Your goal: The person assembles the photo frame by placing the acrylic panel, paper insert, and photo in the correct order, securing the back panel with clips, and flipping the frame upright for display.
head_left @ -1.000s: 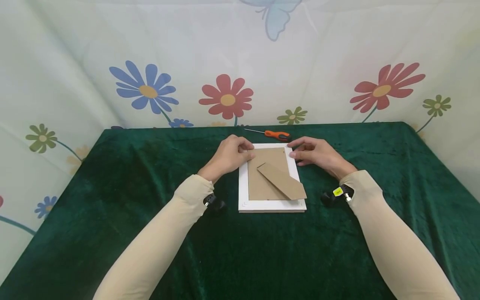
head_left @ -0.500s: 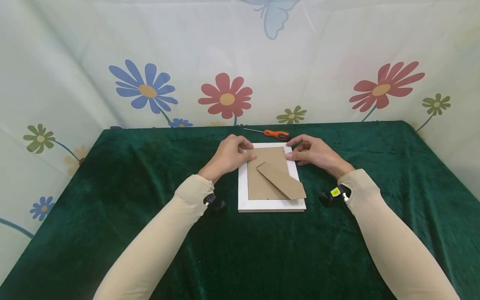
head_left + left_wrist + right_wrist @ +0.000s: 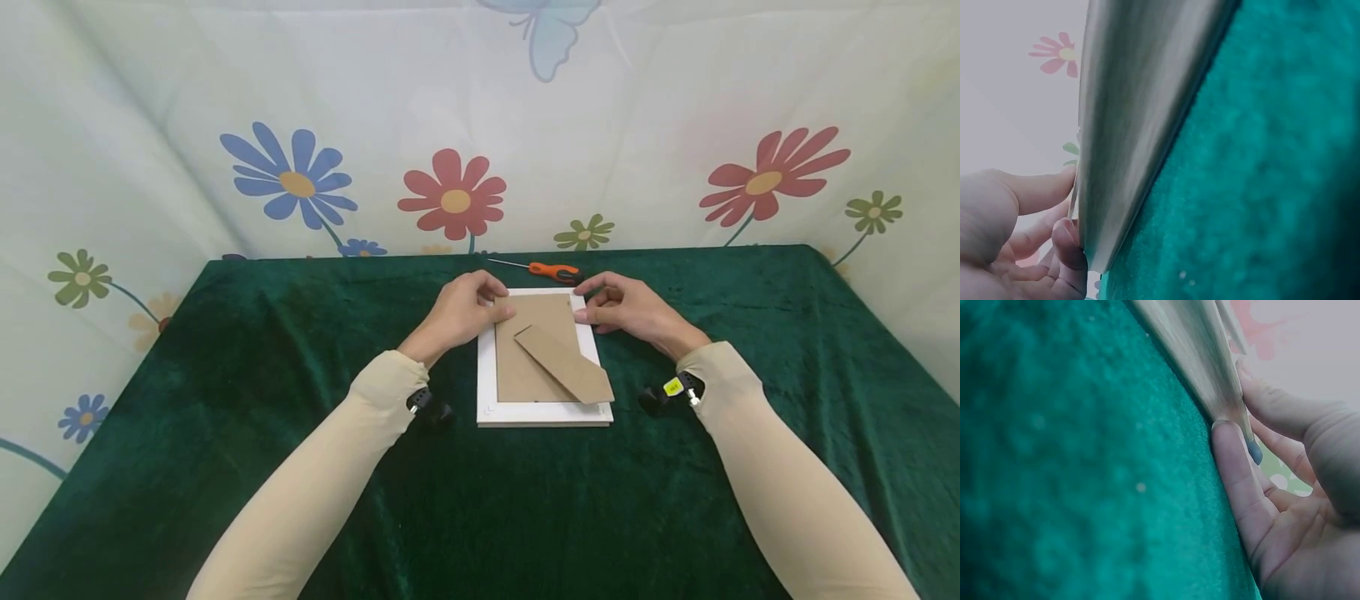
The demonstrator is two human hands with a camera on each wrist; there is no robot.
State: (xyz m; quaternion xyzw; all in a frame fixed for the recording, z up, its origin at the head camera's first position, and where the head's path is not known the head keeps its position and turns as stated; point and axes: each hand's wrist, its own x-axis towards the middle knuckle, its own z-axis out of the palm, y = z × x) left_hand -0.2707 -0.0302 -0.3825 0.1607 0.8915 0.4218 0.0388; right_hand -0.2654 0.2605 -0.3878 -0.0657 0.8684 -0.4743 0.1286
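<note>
fingers of left hand (image 3: 457,312) and right hand (image 3: 626,307) curled, pinching far corners of white frame (image 3: 543,412); screwdriver (image 3: 553,269) just beyond frame.

Plush green velvet tablecloth (image 3: 225,433) — soft, deep pile with a patchy sheen, fuzzy and grainy close up in both wrist views. On it, a white picture frame (image 3: 486,379), face down, smooth and painted-looking with a slight satin gloss. Matt brown cardboard backing board (image 3: 528,350), looks like pressed fibreboard, flat and dull, with a stand flap (image 3: 564,364) of the same stuff. At 12 o'clock from the frame, a screwdriver (image 3: 546,268) — glossy orange plastic handle, thin shiny metal shaft. Behind it all, a thin matt fabric backdrop (image 3: 675,100), printed flowers, slightly creased. Stretchy beige knit sleeves (image 3: 315,483), smooth and matt.
</note>
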